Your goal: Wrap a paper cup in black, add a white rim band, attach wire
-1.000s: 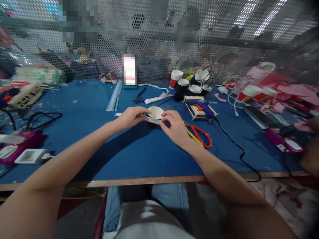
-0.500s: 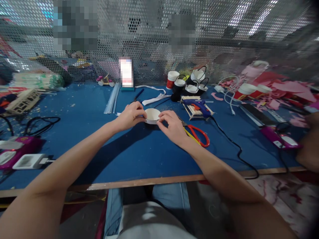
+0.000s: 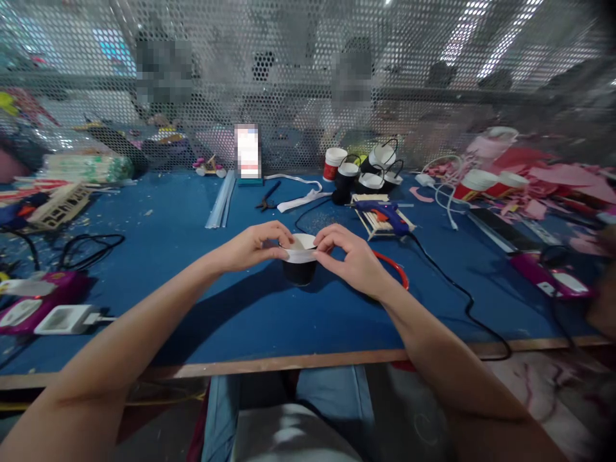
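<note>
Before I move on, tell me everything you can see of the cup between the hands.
The cup has a dark, nearly black outer wall and a pale interior; it looks like paper or card. A white strip crosses its front near the rim. It is about upright, mouth up, tapering slightly downward. The left hand and right hand pinch its upper edge from opposite sides. Whether its base touches the blue table is unclear.

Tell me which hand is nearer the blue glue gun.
Right. The right hand is at the cup's right rim, nearer the table edge than the glue gun; the left hand is farther away, at the left rim.
</note>
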`<state>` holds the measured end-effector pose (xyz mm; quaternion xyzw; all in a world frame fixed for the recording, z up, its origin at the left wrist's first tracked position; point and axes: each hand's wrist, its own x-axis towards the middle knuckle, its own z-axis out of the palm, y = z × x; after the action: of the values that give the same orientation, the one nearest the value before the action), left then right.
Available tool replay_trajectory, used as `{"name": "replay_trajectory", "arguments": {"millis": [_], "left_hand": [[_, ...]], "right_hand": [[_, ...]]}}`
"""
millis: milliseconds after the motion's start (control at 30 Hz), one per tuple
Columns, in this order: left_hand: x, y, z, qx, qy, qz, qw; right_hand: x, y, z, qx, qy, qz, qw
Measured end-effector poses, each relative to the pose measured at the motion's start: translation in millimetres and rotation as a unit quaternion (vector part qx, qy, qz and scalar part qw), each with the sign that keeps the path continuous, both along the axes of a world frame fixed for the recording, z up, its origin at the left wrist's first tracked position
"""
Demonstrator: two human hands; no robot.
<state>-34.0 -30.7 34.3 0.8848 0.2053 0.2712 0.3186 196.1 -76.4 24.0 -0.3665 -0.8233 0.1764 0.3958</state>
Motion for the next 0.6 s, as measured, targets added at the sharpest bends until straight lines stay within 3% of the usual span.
{"name": "replay_trajectory", "arguments": {"millis": [300,600], "left_hand": [[-2.7,-6.0,-4.1,-0.080,-0.016,-0.021,0.996],[-0.4,-9.8,-5.4,-0.119,-0.005,-0.036,0.992]], "right_hand": [[0.5,-5.4,0.6,-0.109,0.038,0.005,0.993],[4.5,-4.8,3.0,-0.134,0.024,0.049,0.989]]}}
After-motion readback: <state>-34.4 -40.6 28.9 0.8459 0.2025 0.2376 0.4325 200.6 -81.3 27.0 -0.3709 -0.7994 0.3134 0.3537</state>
